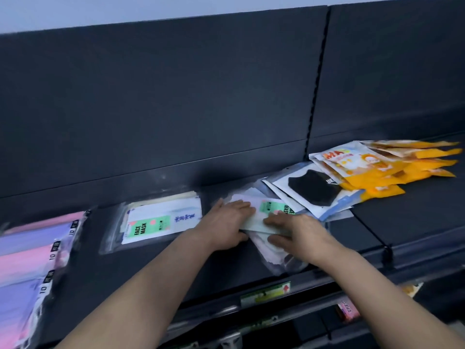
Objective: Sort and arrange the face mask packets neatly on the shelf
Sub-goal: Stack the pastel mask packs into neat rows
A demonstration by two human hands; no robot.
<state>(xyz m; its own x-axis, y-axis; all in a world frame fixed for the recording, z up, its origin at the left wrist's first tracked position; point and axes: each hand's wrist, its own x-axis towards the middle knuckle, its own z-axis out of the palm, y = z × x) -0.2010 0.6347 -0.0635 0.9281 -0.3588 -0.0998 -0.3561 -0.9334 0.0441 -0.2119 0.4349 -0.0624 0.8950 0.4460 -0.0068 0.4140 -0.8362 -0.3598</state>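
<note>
On the dark shelf (226, 268) lies a loose stack of clear face mask packets (270, 210) with a green label on top. My left hand (227, 222) grips the stack's left edge, fingers on top and thumb beneath. My right hand (294, 230) grips its near right side in the same way. Left of them a tidy pile of clear packets with a green "FACE MASK" label (156, 220) lies flat. Pink and purple mask packs (32, 260) fill the far left. A black-mask packet (314, 187) and several orange packets (392, 167) are strewn at the right.
A dark back panel (176, 96) rises behind the shelf, with a slotted upright (318, 79) between two bays. Price tags (265, 293) run along the shelf's front rail. A lower shelf with a pink item (348, 309) shows below at the right.
</note>
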